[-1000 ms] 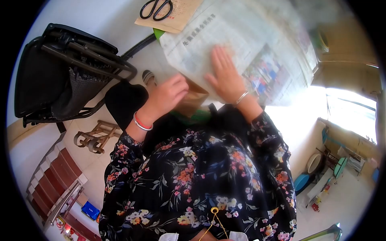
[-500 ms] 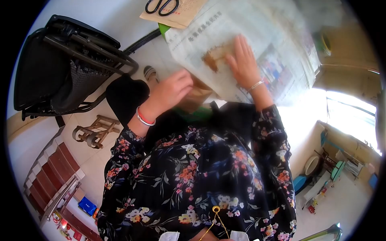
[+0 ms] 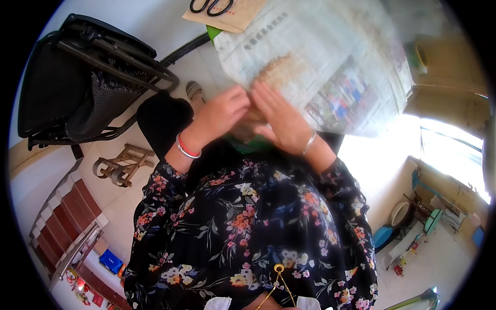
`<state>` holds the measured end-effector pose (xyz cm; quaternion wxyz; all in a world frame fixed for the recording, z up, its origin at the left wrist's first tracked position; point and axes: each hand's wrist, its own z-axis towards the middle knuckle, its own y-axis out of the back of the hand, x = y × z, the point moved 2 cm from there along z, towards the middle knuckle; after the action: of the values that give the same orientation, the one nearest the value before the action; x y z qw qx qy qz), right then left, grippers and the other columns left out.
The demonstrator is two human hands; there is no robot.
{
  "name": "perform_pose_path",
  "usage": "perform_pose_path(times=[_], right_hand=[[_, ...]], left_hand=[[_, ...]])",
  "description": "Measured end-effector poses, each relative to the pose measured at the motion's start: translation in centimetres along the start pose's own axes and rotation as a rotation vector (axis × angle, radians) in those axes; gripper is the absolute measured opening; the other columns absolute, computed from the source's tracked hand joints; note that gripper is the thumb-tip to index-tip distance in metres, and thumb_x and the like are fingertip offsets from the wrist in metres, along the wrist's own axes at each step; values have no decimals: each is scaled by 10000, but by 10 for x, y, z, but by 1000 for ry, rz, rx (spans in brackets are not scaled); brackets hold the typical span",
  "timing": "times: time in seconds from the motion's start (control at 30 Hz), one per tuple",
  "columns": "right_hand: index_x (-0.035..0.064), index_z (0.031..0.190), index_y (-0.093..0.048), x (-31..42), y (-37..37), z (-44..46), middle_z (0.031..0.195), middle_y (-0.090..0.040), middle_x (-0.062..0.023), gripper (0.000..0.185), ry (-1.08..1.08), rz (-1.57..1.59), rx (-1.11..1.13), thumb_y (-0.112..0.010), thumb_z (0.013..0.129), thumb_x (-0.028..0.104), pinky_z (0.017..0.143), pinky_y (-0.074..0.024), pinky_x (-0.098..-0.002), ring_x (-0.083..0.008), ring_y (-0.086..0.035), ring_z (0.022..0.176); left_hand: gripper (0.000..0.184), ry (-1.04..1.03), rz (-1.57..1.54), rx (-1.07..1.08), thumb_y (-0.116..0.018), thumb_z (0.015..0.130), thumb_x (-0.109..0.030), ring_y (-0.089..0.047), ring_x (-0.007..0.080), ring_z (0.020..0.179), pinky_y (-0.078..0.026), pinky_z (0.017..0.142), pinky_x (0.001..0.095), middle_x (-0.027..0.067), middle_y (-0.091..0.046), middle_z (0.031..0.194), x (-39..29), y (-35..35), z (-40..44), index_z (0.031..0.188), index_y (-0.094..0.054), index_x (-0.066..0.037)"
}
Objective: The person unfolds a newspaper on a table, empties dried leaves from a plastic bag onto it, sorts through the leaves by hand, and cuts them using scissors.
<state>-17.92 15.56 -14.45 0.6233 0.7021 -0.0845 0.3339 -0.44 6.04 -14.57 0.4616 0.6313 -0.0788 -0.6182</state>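
A newspaper sheet [image 3: 310, 31] lies spread before me, with brown crumb-like or powdery material [image 3: 284, 70] scattered on it. At its near edge, my left hand [image 3: 225, 111] is closed, fingers bent, on a brown paper piece that looks like an envelope [image 3: 248, 126], mostly covered by my hands. My right hand [image 3: 284, 121] is beside it, fingers stretched out and lying over the newspaper's near edge, fingertips close to my left fingers. Its thumb points down toward the envelope.
Black-handled scissors [image 3: 212, 6] rest on another brown envelope [image 3: 232, 18] at the far edge. A folded black chair [image 3: 93, 82] stands at left, near a small wooden stool [image 3: 124, 165]. Stairs [image 3: 67, 206] are lower left; basins [image 3: 400, 213] stand at right.
My right hand has moved from the newspaper's middle down and left to my left hand. The brown material is now spread more thinly. My left hand has hardly moved.
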Motion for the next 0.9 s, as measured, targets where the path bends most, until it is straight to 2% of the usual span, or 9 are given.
perform_pose_path(times=[0.1,0.2,0.3,0.33,0.43,0.53,0.63,0.87,0.9], right_hand=[[-41,1493,-216,7,0,-6,1571,-205,-209,702,33,218,9,-416,999,416,1190,-158,-424,-349,-207,1456],[-48,1465,-291,4,4,-8,1542,-275,-224,632,55,599,-68,-452,1002,350,1182,-188,-398,-338,-255,1440],[-20,1458,-337,-3,26,-5,1518,-337,-212,584,-56,779,-106,-426,1017,353,1169,-225,-381,-323,-305,1422],[-27,1450,-366,-10,32,-2,1497,-389,-195,591,-125,732,-187,-367,1023,381,1159,-227,-369,-298,-332,1413],[-31,1455,-348,-50,39,17,1517,-358,-187,564,-147,377,-373,-393,1024,330,1164,-227,-380,-302,-312,1423],[-24,1465,-324,-78,39,34,1541,-307,-186,554,-191,-72,-348,-421,1016,285,1178,-202,-400,-302,-267,1442],[-9,1479,-291,-83,33,43,1562,-251,-181,585,-162,-276,-113,-436,999,290,1194,-161,-414,-304,-211,1459],[-11,1480,-280,-41,18,29,1556,-260,-180,656,122,-103,125,-374,1005,431,1198,-150,-417,-310,-210,1459],[-16,1469,-297,-37,18,26,1547,-273,-189,638,155,-47,127,-416,992,391,1194,-164,-412,-313,-220,1453]], left_hand=[[128,-2,-26,-39,-607,814,-16,-591,347,879,-491,732,390,133,-552,972,1,-1,-1,936,-571,-28],[141,7,2,-39,-603,811,-11,-592,347,884,-495,737,389,128,-557,983,0,-1,-1,948,-574,-29],[132,37,-17,-27,-602,813,-14,-594,341,882,-493,732,389,123,-553,982,-1,0,-1,941,-575,-30],[122,41,-10,-20,-603,815,-16,-592,339,876,-491,730,387,121,-549,976,-2,1,-2,933,-574,-29],[93,37,-8,-6,-605,821,-22,-588,331,857,-483,721,381,118,-535,958,-3,1,0,907,-571,-27],[70,9,-27,-9,-606,828,-29,-582,325,838,-475,712,376,117,-521,938,-3,1,0,883,-564,-24],[65,3,-22,-22,-608,831,-32,-578,322,828,-472,706,374,116,-515,930,-1,0,-1,874,-559,-23],[71,50,-6,-7,-601,837,-37,-583,324,825,-476,694,382,116,-520,939,-2,-1,-4,895,-562,-37],[72,57,-3,-6,-599,838,-37,-584,325,825,-476,692,383,117,-521,942,-2,-1,-4,900,-562,-39]])
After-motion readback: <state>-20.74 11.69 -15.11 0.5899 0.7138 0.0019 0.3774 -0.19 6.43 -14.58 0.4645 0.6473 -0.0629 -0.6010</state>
